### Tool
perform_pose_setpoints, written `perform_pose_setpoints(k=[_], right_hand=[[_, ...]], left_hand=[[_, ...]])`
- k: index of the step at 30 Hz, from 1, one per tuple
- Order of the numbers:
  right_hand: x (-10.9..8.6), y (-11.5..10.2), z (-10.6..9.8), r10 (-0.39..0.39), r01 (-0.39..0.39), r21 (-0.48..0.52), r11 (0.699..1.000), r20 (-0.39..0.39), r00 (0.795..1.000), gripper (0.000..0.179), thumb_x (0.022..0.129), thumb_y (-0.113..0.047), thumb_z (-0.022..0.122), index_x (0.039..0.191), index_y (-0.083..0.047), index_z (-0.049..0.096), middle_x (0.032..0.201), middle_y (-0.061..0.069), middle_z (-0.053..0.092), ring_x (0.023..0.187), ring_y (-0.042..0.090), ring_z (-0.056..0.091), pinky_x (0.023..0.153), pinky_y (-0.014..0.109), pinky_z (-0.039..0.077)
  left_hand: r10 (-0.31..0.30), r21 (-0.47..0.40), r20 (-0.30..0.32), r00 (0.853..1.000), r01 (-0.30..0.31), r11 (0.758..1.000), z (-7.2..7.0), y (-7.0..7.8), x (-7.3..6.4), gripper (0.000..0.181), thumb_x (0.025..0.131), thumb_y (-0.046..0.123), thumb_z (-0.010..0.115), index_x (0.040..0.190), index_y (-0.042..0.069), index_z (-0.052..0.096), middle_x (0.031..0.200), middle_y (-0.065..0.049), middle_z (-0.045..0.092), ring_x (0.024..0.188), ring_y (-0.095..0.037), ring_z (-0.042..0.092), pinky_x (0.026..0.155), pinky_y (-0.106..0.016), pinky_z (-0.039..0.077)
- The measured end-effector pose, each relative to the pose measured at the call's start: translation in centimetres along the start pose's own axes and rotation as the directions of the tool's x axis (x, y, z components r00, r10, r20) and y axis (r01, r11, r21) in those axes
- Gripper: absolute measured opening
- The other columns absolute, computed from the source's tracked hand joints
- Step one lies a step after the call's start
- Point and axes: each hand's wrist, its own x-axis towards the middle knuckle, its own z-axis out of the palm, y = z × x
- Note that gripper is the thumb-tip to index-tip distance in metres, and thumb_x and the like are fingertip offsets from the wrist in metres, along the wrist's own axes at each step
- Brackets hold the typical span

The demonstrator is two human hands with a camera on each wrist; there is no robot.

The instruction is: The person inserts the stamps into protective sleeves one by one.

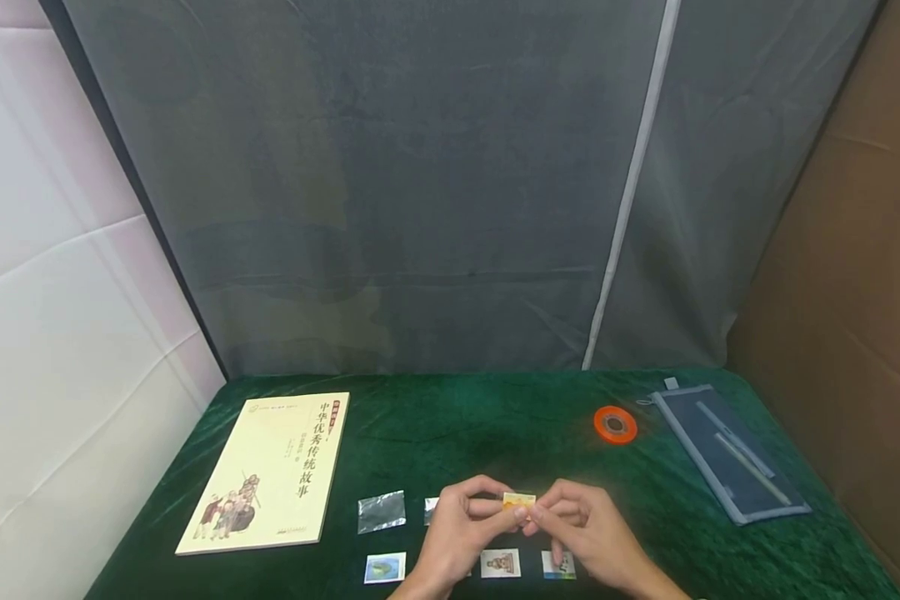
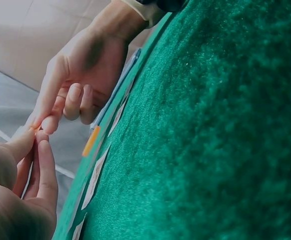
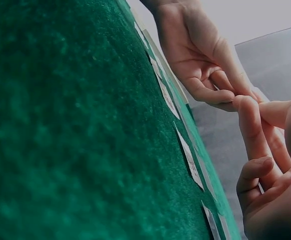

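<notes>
In the head view a small yellow and orange stamp (image 1: 519,499) is up off the cloth between my two hands. My left hand (image 1: 457,533) pinches its left side with thumb and fingers. At the lower right corner, my right hand (image 1: 592,529) pinches it too. Below lie a stamp with a statue picture (image 1: 500,563) and a blue-green stamp (image 1: 558,570), the latter partly behind my right fingers. A stamp with a green picture (image 1: 385,568) lies left of my left hand, which partly covers another stamp (image 1: 430,507). Both wrist views show the fingertips meeting.
A clear plastic sleeve (image 1: 382,512) lies on the green cloth (image 1: 465,417), left of the hands. Farther left is a cream book (image 1: 270,475). An orange tape roll (image 1: 615,425) and a mesh zip pouch (image 1: 731,454) with slim tools inside lie to the right.
</notes>
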Motion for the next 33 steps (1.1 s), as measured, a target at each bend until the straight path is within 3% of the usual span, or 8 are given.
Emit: perform_pose_setpoints(k=[9, 15, 19, 24, 28, 33], right_hand=[[-0.6, -0.5, -0.5, 0.01, -0.01, -0.018, 1.0, -0.007, 1.0, 0.01, 0.109, -0.013, 0.066, 0.104, -0.005, 0.071, 0.097, 0.012, 0.084, 0.054, 0.015, 0.068, 0.054, 0.039, 0.06], [-1.4, -0.6, -1.5, 0.025, -0.025, -0.048, 0.999, 0.008, 1.0, 0.01, 0.11, -0.013, 0.064, 0.105, -0.007, 0.071, 0.095, 0.013, 0.083, 0.056, 0.021, 0.071, 0.054, 0.034, 0.058], [-2.3, -0.5, -2.7, 0.062, -0.06, -0.064, 0.996, 0.031, 0.998, 0.012, 0.11, -0.014, 0.063, 0.107, -0.006, 0.072, 0.097, 0.013, 0.084, 0.059, 0.022, 0.073, 0.053, 0.031, 0.055], [-3.5, -0.4, -4.4, 0.038, -0.036, -0.039, 0.999, 0.07, 0.997, 0.012, 0.111, -0.009, 0.06, 0.11, -0.004, 0.071, 0.096, 0.018, 0.082, 0.063, 0.023, 0.074, 0.054, 0.036, 0.059], [-4.2, -0.7, -5.6, 0.075, -0.071, -0.07, 0.995, 0.058, 0.996, 0.011, 0.111, -0.009, 0.06, 0.115, -0.003, 0.069, 0.096, 0.019, 0.081, 0.068, 0.025, 0.076, 0.063, 0.041, 0.064], [-4.9, -1.2, -7.2, 0.136, -0.136, -0.192, 0.972, -0.015, 0.991, 0.017, 0.11, -0.017, 0.064, 0.123, -0.007, 0.069, 0.101, 0.008, 0.078, 0.076, 0.022, 0.075, 0.067, 0.037, 0.062]], left_hand=[[-0.011, 0.013, 0.005, 1.0, 0.011, 1.0, 0.8, 0.0, 0.0, 0.035, 0.093, 0.029, 0.088, 0.116, 0.007, 0.074, 0.099, -0.008, 0.085, 0.09, -0.02, 0.083, 0.081, -0.022, 0.062], [0.009, -0.015, 0.102, 0.995, -0.008, 1.0, 1.1, -0.1, 0.1, 0.031, 0.097, 0.027, 0.084, 0.116, 0.006, 0.074, 0.104, -0.01, 0.085, 0.095, -0.024, 0.083, 0.084, -0.027, 0.064], [0.034, 0.063, 0.121, 0.992, -0.042, 0.997, 1.4, 0.2, 0.4, 0.023, 0.101, 0.032, 0.079, 0.113, 0.012, 0.078, 0.106, -0.005, 0.085, 0.098, -0.022, 0.083, 0.085, -0.029, 0.065], [0.086, 0.201, 0.127, 0.988, -0.111, 0.973, 2.3, 0.8, 0.7, 0.015, 0.099, 0.032, 0.08, 0.106, 0.019, 0.081, 0.1, 0.003, 0.083, 0.093, -0.009, 0.08, 0.082, -0.023, 0.062], [0.112, 0.234, 0.152, 0.982, -0.146, 0.961, 3.6, 1.0, 1.2, 0.011, 0.097, 0.029, 0.083, 0.101, 0.018, 0.082, 0.094, 0.005, 0.082, 0.086, -0.004, 0.078, 0.077, -0.021, 0.062], [0.079, 0.238, 0.183, 0.98, -0.122, 0.964, 5.5, 1.2, 1.9, 0.01, 0.096, 0.027, 0.084, 0.098, 0.018, 0.082, 0.09, 0.007, 0.082, 0.081, -0.002, 0.077, 0.073, -0.02, 0.061]])
